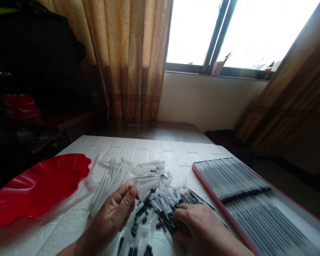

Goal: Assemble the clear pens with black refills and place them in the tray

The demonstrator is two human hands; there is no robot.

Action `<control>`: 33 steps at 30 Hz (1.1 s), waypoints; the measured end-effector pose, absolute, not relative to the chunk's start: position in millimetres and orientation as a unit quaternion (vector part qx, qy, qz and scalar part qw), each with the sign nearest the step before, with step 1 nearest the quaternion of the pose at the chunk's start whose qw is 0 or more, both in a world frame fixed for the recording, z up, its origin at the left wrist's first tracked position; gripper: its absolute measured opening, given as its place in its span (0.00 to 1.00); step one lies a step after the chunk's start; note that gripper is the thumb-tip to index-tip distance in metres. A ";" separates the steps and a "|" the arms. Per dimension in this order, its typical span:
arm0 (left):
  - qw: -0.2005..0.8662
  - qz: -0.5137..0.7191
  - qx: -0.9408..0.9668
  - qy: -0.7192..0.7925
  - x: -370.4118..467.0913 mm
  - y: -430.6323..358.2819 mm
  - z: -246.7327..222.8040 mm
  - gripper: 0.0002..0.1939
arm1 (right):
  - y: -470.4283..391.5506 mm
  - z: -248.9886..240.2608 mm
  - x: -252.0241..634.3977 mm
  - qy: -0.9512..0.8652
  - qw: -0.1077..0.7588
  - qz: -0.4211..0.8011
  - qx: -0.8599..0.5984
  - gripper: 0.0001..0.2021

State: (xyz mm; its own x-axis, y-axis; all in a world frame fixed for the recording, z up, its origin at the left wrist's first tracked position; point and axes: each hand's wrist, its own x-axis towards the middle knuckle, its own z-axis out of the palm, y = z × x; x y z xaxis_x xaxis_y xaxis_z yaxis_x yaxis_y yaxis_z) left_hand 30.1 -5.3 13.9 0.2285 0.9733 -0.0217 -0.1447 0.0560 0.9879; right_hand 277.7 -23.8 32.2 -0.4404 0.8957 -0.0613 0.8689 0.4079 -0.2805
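Note:
My left hand (113,209) is closed, pinching a small clear plastic pen part (135,184) between thumb and forefinger. Its lower end is hidden by my fingers. Lower right, my right hand (200,224) curls down onto a heap of thin black pen refills (169,220). Its fingertips are hidden, so I cannot see what is between them. Translucent white pen barrels (109,177) lie loose beyond my left hand. Between my hands are small clear caps (164,202) and short black plugs (134,229), scattered in a pile.
At the right stands a shallow pink-edged box (206,181) holding rows of assembled pens (229,177). A red scalloped tray (42,185) sits at the left. The white brick-patterned tabletop (186,151) ends before a dark surface, a curtain (130,60) and a window.

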 end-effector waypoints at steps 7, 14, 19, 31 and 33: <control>0.523 0.412 0.623 0.412 25.0 -3.4 6.2 0.25 | -26.2 30.2 271.3 -0.842 -0.007 0.066 -0.535 0.06; 0.489 0.407 0.649 0.418 21.9 -0.2 5.8 0.24 | -25.2 30.3 273.0 -0.850 0.027 0.048 -0.524 0.07; 0.436 0.405 0.681 0.426 21.3 1.0 10.7 0.24 | -25.9 42.8 282.3 -0.832 0.148 0.161 -0.511 0.12; 0.216 0.408 0.820 0.338 28.1 -6.1 19.6 0.07 | -30.7 37.3 280.0 -0.613 0.545 0.416 -0.392 0.13; 0.193 0.410 0.828 0.331 27.8 -6.9 18.1 0.07 | -35.8 37.2 274.9 -0.557 0.561 0.482 -0.378 0.19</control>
State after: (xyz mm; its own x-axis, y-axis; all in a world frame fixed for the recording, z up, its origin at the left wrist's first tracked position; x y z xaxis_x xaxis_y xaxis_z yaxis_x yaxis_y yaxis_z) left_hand 27.8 -6.9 18.1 0.4450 0.7064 0.5504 0.3899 -0.7062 0.5910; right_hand 274.9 -35.8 37.2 -0.0846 0.9621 0.2593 -0.1199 0.2485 -0.9612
